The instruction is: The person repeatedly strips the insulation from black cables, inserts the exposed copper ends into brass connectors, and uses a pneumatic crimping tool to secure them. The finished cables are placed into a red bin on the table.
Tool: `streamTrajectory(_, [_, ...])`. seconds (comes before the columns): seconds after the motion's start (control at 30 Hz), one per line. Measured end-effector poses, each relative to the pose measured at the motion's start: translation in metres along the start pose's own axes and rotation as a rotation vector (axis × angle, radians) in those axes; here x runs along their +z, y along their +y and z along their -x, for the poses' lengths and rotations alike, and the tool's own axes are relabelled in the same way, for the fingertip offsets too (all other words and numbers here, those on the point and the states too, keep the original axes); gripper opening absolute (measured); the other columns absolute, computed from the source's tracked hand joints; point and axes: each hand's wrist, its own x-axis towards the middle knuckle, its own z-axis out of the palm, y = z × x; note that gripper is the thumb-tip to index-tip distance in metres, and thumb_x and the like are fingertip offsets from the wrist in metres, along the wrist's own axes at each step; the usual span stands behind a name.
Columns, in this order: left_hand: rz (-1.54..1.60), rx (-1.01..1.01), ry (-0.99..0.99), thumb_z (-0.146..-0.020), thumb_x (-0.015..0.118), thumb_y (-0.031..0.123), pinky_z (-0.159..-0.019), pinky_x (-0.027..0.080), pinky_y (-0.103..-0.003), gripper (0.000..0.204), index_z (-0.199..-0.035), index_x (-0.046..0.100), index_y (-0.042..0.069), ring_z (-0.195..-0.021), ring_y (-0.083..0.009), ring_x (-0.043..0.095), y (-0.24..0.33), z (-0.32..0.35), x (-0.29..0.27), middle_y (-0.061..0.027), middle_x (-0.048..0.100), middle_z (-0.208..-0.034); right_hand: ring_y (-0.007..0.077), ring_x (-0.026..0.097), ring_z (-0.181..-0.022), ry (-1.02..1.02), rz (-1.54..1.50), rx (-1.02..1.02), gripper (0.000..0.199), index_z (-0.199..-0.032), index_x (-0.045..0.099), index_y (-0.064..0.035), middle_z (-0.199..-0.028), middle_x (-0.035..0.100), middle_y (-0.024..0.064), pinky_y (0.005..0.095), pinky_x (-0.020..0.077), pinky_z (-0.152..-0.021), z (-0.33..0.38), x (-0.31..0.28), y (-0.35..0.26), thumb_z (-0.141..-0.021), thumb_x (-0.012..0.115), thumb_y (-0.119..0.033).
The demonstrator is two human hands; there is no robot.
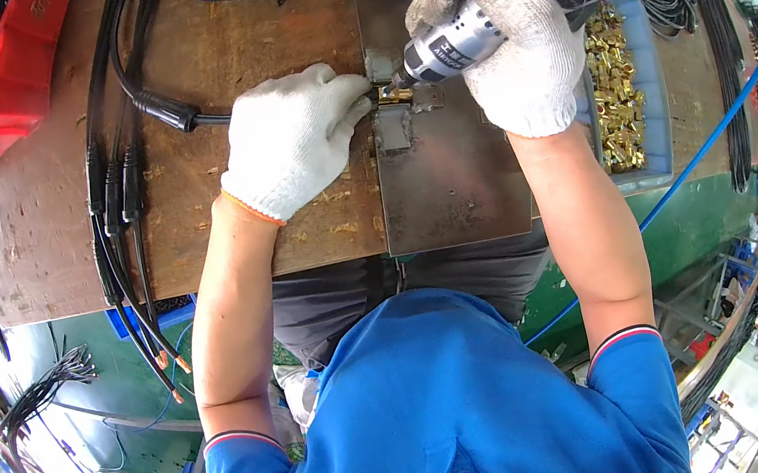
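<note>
1. Left hand (293, 141), gloved, pinches a brass fitting (394, 94) on the metal plate (449, 175) at the workbench's far edge.
2. Right hand (507, 45) grips a pneumatic driver (502, 10) (tip on fitting): fastening step, judging by contact; steady pressure needed next.
3. Tray of brass fittings (615, 77) sits just right; black cables (116, 190) lie left.

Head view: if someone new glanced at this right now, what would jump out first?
Most likely the two white-gloved hands meeting mid-bench: the right hand grips a silver power driver whose tip presses a small brass fitting, which the left hand steadies on a grey metal plate. Next, the blue tray of brass fittings at the right, and the red bin at top left.
</note>
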Motion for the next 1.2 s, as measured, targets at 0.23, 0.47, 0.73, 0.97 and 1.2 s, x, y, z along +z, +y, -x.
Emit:
streamTrajectory(0.23, [-0.003, 0.007, 0.009, -0.095, 0.075, 0.022, -0.072, 0.058, -0.045, 0.013, -0.105, 0.079, 0.015, -0.081, -0.0343, 0.073, -0.002, 0.0, 0.002, -0.0102, 0.07, -0.086, 0.0249, 0.075, -0.088, -0.364, 0.134, 0.09, 0.036, -0.11, 0.063, -0.0018, -0.103, 0.072, 0.0191, 0.0387, 0.0637, -0.077, -0.02, -0.01, 0.002, -0.081, 0.082, 0.009])
streamTrajectory(0.47, [-0.031, 0.031, 0.047, -0.094, 0.075, 0.026, -0.069, 0.057, -0.045, 0.012, -0.102, 0.079, 0.018, -0.078, -0.0328, 0.073, -0.004, 0.001, 0.002, -0.0075, 0.069, -0.084, 0.0245, 0.074, -0.097, -0.475, 0.199, 0.129, 0.031, -0.105, 0.067, 0.001, -0.103, 0.073, 0.0169, 0.0355, 0.0618, -0.084, -0.026, -0.002, 0.008, -0.08, 0.085, 0.005])
streamTrajectory(0.73, [-0.017, 0.062, 0.057, -0.091, 0.076, 0.022, -0.068, 0.057, -0.044, 0.012, -0.102, 0.079, 0.017, -0.078, -0.0327, 0.072, -0.008, 0.002, 0.009, -0.0071, 0.07, -0.084, 0.0312, 0.069, -0.072, -0.151, -0.124, 0.28, 0.028, -0.096, 0.064, 0.0016, -0.09, 0.07, 0.0202, 0.0403, 0.0598, -0.065, -0.012, -0.009, 0.025, -0.095, 0.073, -0.025])
streamTrajectory(0.97, [-0.031, 0.062, 0.056, -0.091, 0.076, 0.022, -0.069, 0.057, -0.044, 0.013, -0.103, 0.079, 0.017, -0.078, -0.0325, 0.072, -0.008, 0.002, 0.006, -0.007, 0.07, -0.084, 0.0226, 0.07, -0.087, -0.178, -0.007, 0.192, 0.033, -0.099, 0.065, -0.0021, -0.095, 0.071, 0.0122, 0.0374, 0.0607, -0.077, -0.011, -0.007, 0.028, -0.074, 0.08, 0.013])
streamTrajectory(1.2, [0.033, -0.025, -0.032, -0.092, 0.075, 0.016, -0.077, 0.059, -0.047, 0.02, -0.112, 0.08, 0.014, -0.088, -0.0373, 0.074, -0.002, 0.0, 0.0, -0.0127, 0.074, -0.095, 0.0243, 0.073, -0.089, -0.127, 0.282, -0.096, 0.028, -0.105, 0.066, -0.0029, -0.1, 0.073, 0.0146, 0.0413, 0.0625, -0.08, -0.013, 0.015, 0.008, -0.082, 0.078, 0.008])
